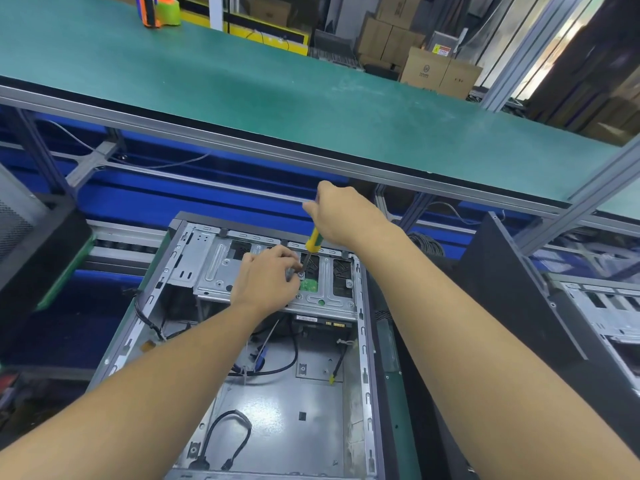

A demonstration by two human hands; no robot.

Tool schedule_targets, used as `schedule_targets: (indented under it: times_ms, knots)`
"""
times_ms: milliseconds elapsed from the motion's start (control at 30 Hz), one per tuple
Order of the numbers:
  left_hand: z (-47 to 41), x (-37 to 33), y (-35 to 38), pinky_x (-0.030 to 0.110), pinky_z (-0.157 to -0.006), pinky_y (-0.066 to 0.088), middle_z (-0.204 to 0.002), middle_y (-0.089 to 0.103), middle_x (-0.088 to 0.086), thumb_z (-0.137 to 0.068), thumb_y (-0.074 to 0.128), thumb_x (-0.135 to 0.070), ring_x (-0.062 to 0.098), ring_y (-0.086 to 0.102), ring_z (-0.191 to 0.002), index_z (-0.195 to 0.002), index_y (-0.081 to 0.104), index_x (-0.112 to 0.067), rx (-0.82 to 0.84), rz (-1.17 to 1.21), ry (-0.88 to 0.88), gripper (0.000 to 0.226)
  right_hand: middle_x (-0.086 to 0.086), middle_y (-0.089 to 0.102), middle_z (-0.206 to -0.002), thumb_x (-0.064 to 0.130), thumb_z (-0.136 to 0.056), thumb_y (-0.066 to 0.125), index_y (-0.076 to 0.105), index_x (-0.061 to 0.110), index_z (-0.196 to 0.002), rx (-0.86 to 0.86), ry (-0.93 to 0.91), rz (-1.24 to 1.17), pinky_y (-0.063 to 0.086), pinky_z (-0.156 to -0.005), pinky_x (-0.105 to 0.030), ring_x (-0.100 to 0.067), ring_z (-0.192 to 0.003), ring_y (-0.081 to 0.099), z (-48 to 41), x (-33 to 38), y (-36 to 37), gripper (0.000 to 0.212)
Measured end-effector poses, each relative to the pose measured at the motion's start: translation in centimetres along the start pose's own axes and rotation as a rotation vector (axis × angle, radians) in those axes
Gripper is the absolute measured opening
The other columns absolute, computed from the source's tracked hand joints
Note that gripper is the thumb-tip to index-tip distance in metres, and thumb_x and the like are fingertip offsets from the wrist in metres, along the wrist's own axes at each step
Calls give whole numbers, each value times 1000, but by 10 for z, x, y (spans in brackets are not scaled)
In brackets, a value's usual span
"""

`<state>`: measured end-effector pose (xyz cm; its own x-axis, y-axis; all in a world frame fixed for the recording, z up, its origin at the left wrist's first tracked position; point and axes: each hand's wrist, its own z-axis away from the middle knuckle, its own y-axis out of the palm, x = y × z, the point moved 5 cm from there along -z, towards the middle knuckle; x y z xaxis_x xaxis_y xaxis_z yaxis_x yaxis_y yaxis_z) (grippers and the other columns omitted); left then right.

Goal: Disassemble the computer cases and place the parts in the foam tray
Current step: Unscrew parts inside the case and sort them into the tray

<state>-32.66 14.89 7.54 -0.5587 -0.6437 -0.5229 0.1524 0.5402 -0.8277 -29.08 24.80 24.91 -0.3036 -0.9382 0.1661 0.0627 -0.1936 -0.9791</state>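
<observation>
- A person's right hand (341, 213) is closed around the top of a yellow-and-green screwdriver (312, 241), held over an open computer case (277, 403) that lies on its side below a green surface (277, 91).
- The tool's long axis runs from the handle at 1 o'clock down to the tip at 7 o'clock, nearly upright. It appears to end at a screw (300, 271) on the metal drive cage (214, 268) at the case's far end.
- The left hand (266, 280) rests on the cage with its fingers curled at the tip. The screw lies at about 2 o'clock from that hand, just beside its fingertips. Whether they pinch the shaft or the screw itself cannot be told.
- The left hand is the nearer to the screw; the right sits above it at 1 o'clock, well placed to turn the tool.
- A green circuit board (308, 285) shows through the cage just below the tip.
- Count: two hands, one screwdriver, one case under work, and a second open case (602, 306) at 3 o'clock. No foam tray can be made out in view.
- One orange-and-green tape dispenser (157, 10) stands on the surface at 11 o'clock, and several cartons (426, 69) are stacked beyond at 1 o'clock.
</observation>
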Motion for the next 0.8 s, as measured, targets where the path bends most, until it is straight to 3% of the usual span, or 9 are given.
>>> schedule_targets:
  times_ms: [67,133,233,300,400,533,633,733,800]
  knots:
    - [0,0,-1,33,-93,29,-118,59,-22,-90,58,-32,1,53,-107,-102,75,-34,-8,3,2,20,-11,55,-119,18,-101,46,50,12,-119,51,-28,-59,50,-81,-43,-31,-101,54,-1,0,0,20]
    - [0,-1,-1,32,-91,29,-117,59,-22,-90,59,-34,1,53,-107,-101,75,-34,-12,-6,5,19,-7,48,-123,14,-94,51,51,17,-119,131,-31,-107,48,-86,-44,-31,-112,48,1,0,0,25]
    - [0,-1,-1,29,-87,24,-116,59,-23,-90,59,-35,0,52,-106,-101,75,-34,-13,1,-2,19,-8,41,-123,38,-97,53,46,16,-126,95,0,-71,41,-79,-41,-35,-115,47,3,-2,2,37]
    - [0,0,-1,28,-86,23,-116,59,-23,-91,59,-37,-1,52,-105,-101,75,-35,-14,2,-2,19,-12,49,-124,53,-101,41,42,11,-129,-4,43,4,40,-74,-41,-37,-104,53,3,-3,3,51]
    - [0,0,-1,29,-87,24,-116,59,-23,-91,59,-38,0,52,-105,-102,75,-34,-17,-8,2,19,-12,59,-108,34,-107,39,42,9,-119,-109,-20,8,40,-64,-39,-32,-84,55,3,0,3,28]
    - [1,-1,-1,31,-87,26,-116,59,-22,-91,60,-37,0,53,-105,-101,75,-34,-16,-17,3,18,-3,45,-117,17,-93,51,47,17,-121,76,-51,-137,40,-78,-40,-26,-106,42,1,-2,4,28]
    - [1,-1,-1,32,-91,28,-118,58,-22,-91,59,-37,1,52,-107,-101,75,-34,-11,-12,-1,18,-6,50,-118,36,-93,54,44,17,-123,69,-7,-39,42,-76,-41,-31,-104,51,2,-3,5,37]
    - [1,-1,-1,33,-92,29,-118,58,-22,-91,59,-38,1,53,-107,-102,74,-34,-9,-8,1,19,-10,57,-121,67,-97,34,41,15,-136,-57,75,151,41,-70,-40,-35,-100,58,2,-5,3,65]
    - [1,0,-1,33,-91,28,-119,58,-22,-92,59,-38,1,52,-108,-103,74,-34,-9,-11,1,20,-12,61,-116,65,-100,29,45,12,-133,-96,98,160,37,-66,-38,-33,-90,54,3,-5,2,64]
